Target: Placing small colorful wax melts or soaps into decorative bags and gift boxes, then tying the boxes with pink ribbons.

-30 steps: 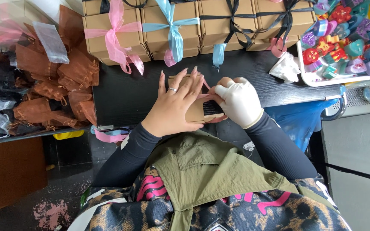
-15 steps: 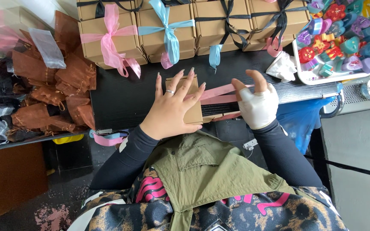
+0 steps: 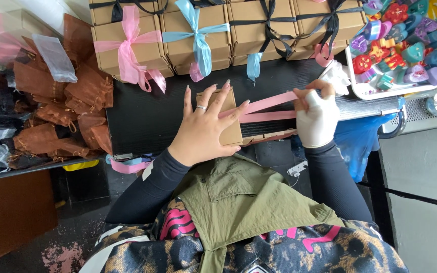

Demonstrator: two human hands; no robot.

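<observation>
Small box (image 3: 228,119) under left hand (image 3: 203,129); right hand (image 3: 315,114) pulling pink ribbon (image 3: 269,103).

Both arms wore close-fitting black long sleeves reaching the wrists. The left hand (image 3: 202,132) was bare, with long pointed nails and a silver ring on one finger; the right hand (image 3: 317,119) was in a white glove. Over the torso: an olive-green collared vest above a leopard-print garment with pink markings.

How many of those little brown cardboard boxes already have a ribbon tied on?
4 clearly: along the table's far edge, one with a pink bow, one light blue, two with black ribbon. More sit behind, partly cut off. The box under the left hand is not yet tied.
</observation>
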